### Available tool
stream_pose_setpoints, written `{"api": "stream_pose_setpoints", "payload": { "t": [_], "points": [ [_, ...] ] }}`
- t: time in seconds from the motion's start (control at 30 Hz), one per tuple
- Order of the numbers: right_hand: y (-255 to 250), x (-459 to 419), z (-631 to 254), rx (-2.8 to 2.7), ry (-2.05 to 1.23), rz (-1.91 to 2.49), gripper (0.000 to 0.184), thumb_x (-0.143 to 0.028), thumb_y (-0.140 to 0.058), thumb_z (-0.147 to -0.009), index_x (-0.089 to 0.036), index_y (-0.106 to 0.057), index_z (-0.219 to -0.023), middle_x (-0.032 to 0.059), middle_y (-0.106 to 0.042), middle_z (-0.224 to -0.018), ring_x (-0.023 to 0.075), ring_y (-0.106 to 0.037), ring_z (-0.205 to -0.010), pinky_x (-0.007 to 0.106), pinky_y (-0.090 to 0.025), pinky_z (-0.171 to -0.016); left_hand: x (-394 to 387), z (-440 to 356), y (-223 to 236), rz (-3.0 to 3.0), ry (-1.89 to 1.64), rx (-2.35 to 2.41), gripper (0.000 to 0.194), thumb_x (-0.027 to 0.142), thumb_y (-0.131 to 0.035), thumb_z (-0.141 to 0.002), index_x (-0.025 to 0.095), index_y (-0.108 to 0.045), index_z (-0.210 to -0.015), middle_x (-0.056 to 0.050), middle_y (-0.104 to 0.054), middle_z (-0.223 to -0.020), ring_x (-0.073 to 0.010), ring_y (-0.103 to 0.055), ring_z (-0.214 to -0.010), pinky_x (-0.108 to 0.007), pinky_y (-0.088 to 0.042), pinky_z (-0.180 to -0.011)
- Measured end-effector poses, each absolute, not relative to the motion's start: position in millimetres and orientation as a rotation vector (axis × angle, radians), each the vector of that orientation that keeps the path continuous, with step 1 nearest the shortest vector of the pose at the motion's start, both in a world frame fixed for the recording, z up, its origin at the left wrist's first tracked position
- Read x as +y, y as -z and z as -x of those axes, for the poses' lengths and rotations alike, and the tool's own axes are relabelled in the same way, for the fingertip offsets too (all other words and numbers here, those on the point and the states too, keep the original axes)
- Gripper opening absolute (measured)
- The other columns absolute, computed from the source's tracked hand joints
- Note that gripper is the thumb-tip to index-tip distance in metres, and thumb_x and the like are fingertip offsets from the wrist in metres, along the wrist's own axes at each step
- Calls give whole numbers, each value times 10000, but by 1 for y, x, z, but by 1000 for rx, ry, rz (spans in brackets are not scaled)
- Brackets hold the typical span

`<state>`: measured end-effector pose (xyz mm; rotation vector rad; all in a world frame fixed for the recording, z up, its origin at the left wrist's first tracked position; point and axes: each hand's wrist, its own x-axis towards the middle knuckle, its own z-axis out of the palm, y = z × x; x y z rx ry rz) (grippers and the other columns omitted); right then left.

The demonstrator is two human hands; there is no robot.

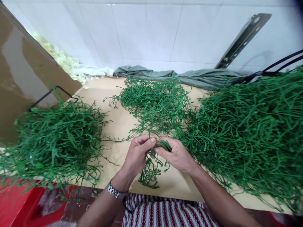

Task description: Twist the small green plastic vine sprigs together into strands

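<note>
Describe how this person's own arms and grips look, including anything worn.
The left grip and right grip are bare, without gloves. A silver-coloured link band circles the left wrist; the right wrist shows none. No sleeves are visible.

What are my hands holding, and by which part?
Green stems, pinched in the left hand and right hand; exactly which part can't be told.

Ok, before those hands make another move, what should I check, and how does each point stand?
1. Right hand holding stems: ok.
2. Number of stems in its grip: cannot tell, fingers cover some.
3. Left hand close beside the right: ok.
4. Watch away from the stems: ok.
5. Left pile wholly on the table: not ok, some overhangs the front.
6. Middle pile and right pile separate: not ok, they meet.
</note>
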<state>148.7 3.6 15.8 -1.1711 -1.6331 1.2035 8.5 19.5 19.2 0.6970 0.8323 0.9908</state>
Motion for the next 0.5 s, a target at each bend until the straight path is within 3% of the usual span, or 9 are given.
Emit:
{"api": "stream_pose_setpoints", "payload": {
  "t": [0.17, 0.4, 0.5],
  "points": [
    [-16, 4, -151, -1750, -1134, 1105, 266, -191, -487, -829, -213, -576, -1079, 37, -622, -976, 179, -538, -942, 342, -418, -869, 22, -11, -23, -664, -1053, 865, 157, 256, -735, -603, 127, -647, -614, 8, -607, -603, -62, -489, -503, -172, -383, -456],
    [-15, 2, -149, -1745, -1149, 1169, 253, -203, -433, -862, -208, -522, -1099, 9, -574, -796, 133, -517, -671, 259, -426, -666, 20, -12, -21, -688, -1053, 900, 182, 290, -703, -645, 136, -609, -672, 20, -566, -575, -53, -442, -425, -172, -307, -390],
    [-16, 2, -151, -1740, -1107, 1197, 169, -200, -440, -855, -192, -522, -1003, 14, -560, -821, 140, -510, -720, 255, -405, -684, 17, -9, -19, -740, -1039, 869, 176, 242, -701, -647, 143, -617, -766, 19, -566, -633, -47, -451, -459, -163, -320, -413]
  ]
}}
